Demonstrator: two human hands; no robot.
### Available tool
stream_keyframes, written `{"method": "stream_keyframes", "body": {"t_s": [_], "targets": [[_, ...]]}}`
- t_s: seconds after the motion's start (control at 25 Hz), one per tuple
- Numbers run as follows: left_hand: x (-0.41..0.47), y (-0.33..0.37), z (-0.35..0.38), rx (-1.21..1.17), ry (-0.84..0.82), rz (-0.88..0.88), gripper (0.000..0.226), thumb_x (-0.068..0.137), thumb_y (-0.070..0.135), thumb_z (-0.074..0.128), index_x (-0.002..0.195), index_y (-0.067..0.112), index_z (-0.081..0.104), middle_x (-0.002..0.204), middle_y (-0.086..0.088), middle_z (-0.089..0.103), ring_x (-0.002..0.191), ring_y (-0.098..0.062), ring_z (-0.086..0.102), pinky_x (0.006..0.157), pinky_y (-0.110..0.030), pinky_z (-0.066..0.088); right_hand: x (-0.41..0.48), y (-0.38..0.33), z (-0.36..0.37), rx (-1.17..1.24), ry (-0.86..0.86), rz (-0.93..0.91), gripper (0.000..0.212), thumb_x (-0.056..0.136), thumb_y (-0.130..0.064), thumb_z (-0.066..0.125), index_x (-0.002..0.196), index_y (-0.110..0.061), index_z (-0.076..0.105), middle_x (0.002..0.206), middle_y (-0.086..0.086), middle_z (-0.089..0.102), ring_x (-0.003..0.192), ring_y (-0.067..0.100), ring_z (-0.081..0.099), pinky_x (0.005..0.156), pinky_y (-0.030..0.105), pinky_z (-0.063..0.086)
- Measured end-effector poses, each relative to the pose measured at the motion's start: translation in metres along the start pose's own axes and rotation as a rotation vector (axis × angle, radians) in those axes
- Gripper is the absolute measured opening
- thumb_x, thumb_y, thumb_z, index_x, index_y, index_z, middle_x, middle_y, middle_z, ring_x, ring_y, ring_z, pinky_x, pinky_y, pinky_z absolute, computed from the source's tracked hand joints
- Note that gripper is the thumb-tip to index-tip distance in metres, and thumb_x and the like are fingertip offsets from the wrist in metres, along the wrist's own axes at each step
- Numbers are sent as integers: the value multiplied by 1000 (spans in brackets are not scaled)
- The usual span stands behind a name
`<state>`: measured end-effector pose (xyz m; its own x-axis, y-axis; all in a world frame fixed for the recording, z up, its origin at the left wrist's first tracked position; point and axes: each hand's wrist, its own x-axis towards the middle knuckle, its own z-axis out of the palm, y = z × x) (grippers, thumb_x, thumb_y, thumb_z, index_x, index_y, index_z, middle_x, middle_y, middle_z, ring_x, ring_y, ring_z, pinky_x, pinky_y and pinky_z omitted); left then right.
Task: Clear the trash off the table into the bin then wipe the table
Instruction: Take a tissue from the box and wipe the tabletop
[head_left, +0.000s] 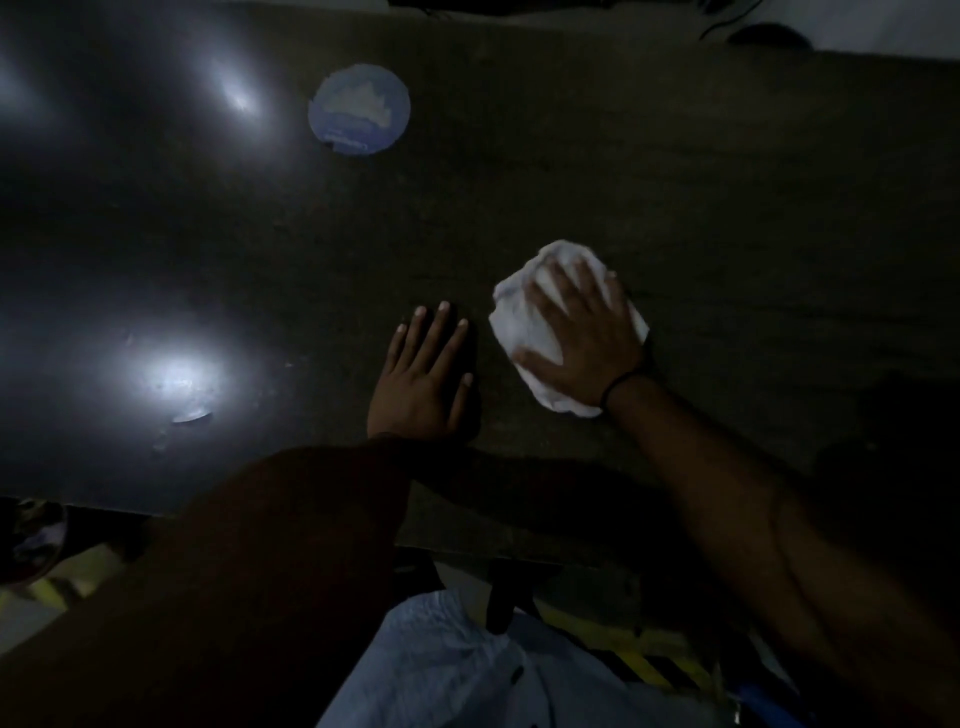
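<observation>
R hand (582, 332), fingers spread, presses white cloth (511, 325) on table (675, 182); L hand (421, 384) flat, fingers straight, just left of cloth.

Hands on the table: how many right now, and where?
2. The left hand lies flat on the bare table near its front edge; the right hand, just to its right, presses on the white cloth. No other hand shows.

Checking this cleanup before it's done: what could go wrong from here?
The cloth under the right hand might sweep the small scraps at the left of the table off its near edge instead of into the trash. The blue round disc farther back could get missed or pushed around.
</observation>
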<state>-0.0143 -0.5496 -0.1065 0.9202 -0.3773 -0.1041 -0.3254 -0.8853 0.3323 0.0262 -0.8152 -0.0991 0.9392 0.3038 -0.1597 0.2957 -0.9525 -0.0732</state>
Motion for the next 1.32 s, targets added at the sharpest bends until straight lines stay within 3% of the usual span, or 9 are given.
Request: {"method": "stream_keyframes", "body": {"t_s": [0.08,0.16,0.28,0.36,0.6,0.8,1.0,1.16,1.32], "targets": [[1,-1,1,17,18,4,67,106,47,38,166,24,18,175,-3,5,162,-24,-4,131,-47,4,13,-22,2,33,20,314,93,90,-80,23,164,-27,1,172,10,-5,157,38,-5,122,67,1],[1,-2,2,5,40,15,66,105,46,40,165,23,22,174,-5,9,162,-26,0,131,-49,8,17,-47,4,29,25,377,94,91,-78,19,164,-22,-1,171,15,-8,156,43,-8,119,69,-7],[1,0,2,2,65,27,66,105,45,42,165,22,24,174,-7,12,162,-27,2,130,-51,10,9,-51,7,-44,6,-57,89,96,-73,24,164,-18,8,172,12,-4,157,41,-7,120,71,0],[1,1,2,-1,64,28,66,105,45,40,165,22,23,174,-6,12,162,-27,1,130,-50,9,9,-39,5,-66,16,-149,84,98,-70,24,164,-19,13,173,7,1,158,37,-4,118,71,7],[0,-2,4,-1,71,29,66,104,44,43,164,21,27,174,-6,13,162,-27,2,131,-49,8,42,-55,7,94,54,575,86,96,-71,15,164,-19,1,172,10,-7,156,43,-7,117,74,5],[0,-3,3,-39,74,30,66,104,44,43,163,20,29,173,-8,16,162,-28,5,130,-50,11,33,-48,1,-23,-4,43,77,96,-70,22,163,-34,9,172,8,2,156,44,2,113,77,13],[0,-6,5,-57,38,19,68,103,46,41,164,21,26,174,-7,11,162,-28,2,130,-51,11,30,-55,0,128,15,675,78,97,-71,29,161,-42,-5,172,5,-10,155,44,-8,117,74,6],[0,-2,-5,-116,-4,12,69,103,48,39,164,21,25,174,-7,12,162,-27,1,130,-52,11,11,-74,2,-19,-69,264,81,96,-72,22,163,-35,-6,172,9,-11,156,43,-8,117,74,9],[14,-2,-25,-162,-109,-7,72,106,56,25,166,25,2,174,-2,-11,159,-23,-18,130,-52,-3,-9,-85,9,-48,-33,338,84,94,-72,27,163,-35,-7,171,10,-14,157,40,-7,118,72,11]]}}
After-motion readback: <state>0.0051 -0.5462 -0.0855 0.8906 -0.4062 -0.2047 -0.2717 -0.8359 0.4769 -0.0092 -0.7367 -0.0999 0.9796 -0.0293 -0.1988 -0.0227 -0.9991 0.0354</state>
